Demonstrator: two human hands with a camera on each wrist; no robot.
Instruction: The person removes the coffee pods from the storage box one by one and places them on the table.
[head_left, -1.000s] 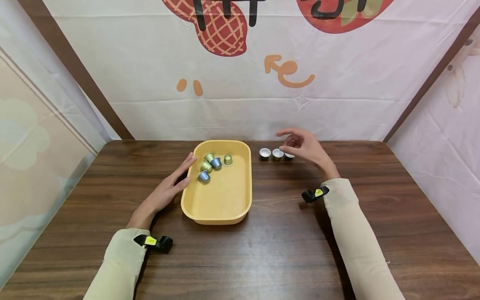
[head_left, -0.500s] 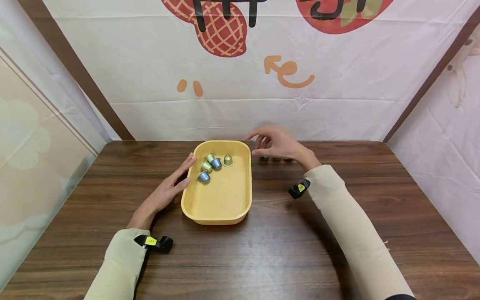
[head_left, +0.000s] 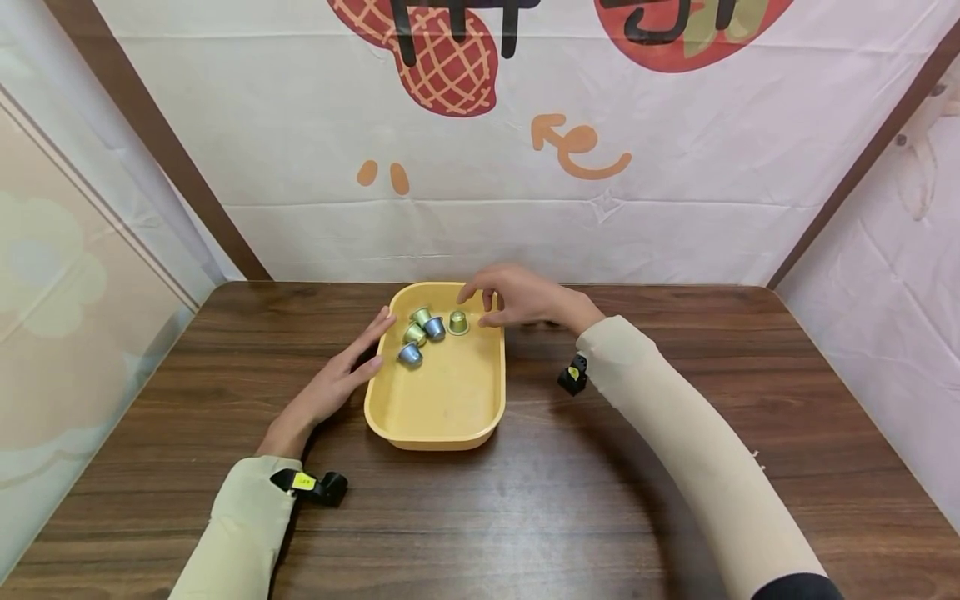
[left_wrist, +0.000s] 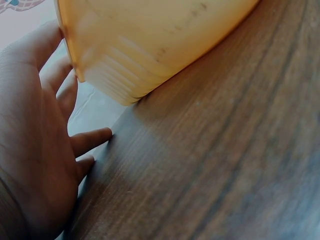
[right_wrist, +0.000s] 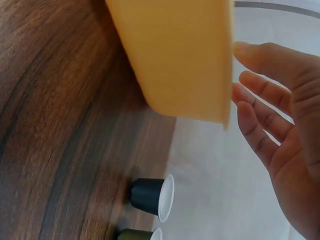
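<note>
A yellow tray (head_left: 435,429) holds several coffee capsules at its far end, among them a blue capsule (head_left: 410,355) and, set slightly apart, a green capsule (head_left: 458,323). Along the tray's left rim lies my left hand (head_left: 333,387), its fingers extended and touching the edge. My right hand (head_left: 525,297) hovers over the far right rim, thumb and forefinger apart on the side of the green capsule; nothing shows between them. In the right wrist view, a black capsule (right_wrist: 147,195) with a pale lid and a dark olive capsule (right_wrist: 136,234) sit on the table outside the tray.
The brown wooden table (head_left: 570,517) runs back to a white printed cloth (head_left: 315,233). In the head view, my right hand and wrist mostly cover the capsules standing right of the tray.
My right hand has moved left, from above the row of capsules beside the tray to over the tray's far right rim. My left hand and the tray stay in place.
</note>
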